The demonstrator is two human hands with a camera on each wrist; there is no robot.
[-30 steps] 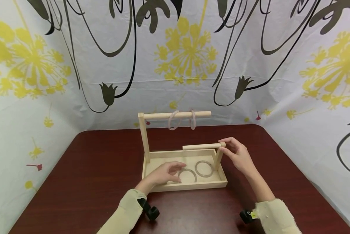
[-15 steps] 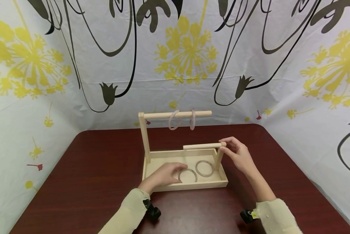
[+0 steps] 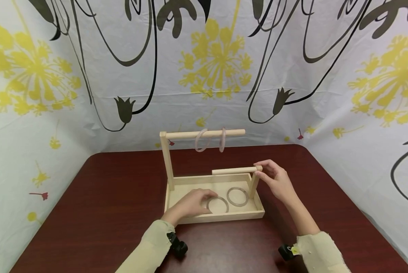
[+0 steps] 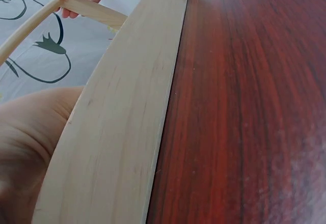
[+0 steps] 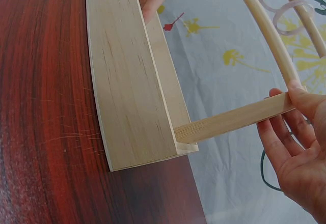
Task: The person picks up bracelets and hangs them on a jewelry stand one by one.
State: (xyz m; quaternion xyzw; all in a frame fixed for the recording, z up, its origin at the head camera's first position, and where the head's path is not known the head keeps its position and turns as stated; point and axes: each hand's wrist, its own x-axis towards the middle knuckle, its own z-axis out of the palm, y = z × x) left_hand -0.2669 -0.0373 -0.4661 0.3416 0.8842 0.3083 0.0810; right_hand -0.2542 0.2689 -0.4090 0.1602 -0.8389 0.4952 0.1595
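A pale wooden bangle stand has a shallow tray (image 3: 238,217), a tall left post with an upper rod (image 3: 181,135), and a short right post with a lower rod (image 3: 231,171). Inside the tray, my left hand (image 3: 190,204) holds thumb and fingertips at the rim of a clear greyish bangle (image 3: 227,205). A second bangle (image 3: 247,197) lies flat to its right. My right hand (image 3: 278,182) pinches the top of the short post (image 5: 239,114), where the lower rod joins it. In the left wrist view, the tray's front wall (image 4: 112,107) hides my left fingers.
Two pinkish translucent bangles (image 3: 222,141) hang from the upper rod. Under the stand is a dark red wooden table (image 3: 122,197). A white patterned cloth (image 3: 98,76) hangs behind and on both sides.
My left hand has shifted slightly right, and its thumb and fingers have come to the near bangle's rim. My right hand has stayed on the short post.
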